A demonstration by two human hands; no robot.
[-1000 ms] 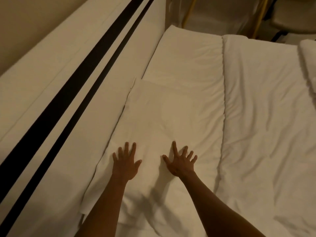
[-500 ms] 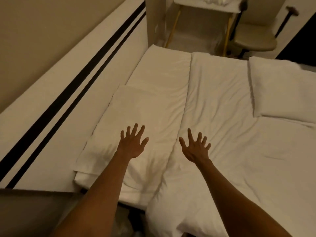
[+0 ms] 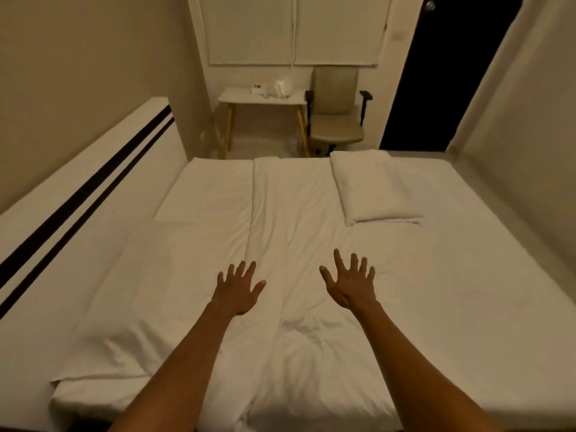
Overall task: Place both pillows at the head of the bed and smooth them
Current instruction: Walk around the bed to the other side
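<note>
One white pillow (image 3: 149, 294) lies flat along the left side of the bed, against the headboard (image 3: 78, 194) with two black stripes. A second white pillow (image 3: 371, 187) lies on the white duvet (image 3: 436, 291) at the far right part of the bed, well away from the headboard. My left hand (image 3: 238, 289) and my right hand (image 3: 350, 283) are stretched out over the middle of the duvet, fingers spread, holding nothing. Both hands are to the right of the near pillow and well short of the far one.
Beyond the bed's far edge stand a small white table (image 3: 261, 98) with yellow legs and small items on top, and a beige office chair (image 3: 336, 120). A dark doorway (image 3: 436, 73) opens at the back right. A wall runs along the bed's right side.
My hands lifted off the left pillow and moved right over the duvet. The view swung up and right, bringing the second pillow, table and chair into sight.
</note>
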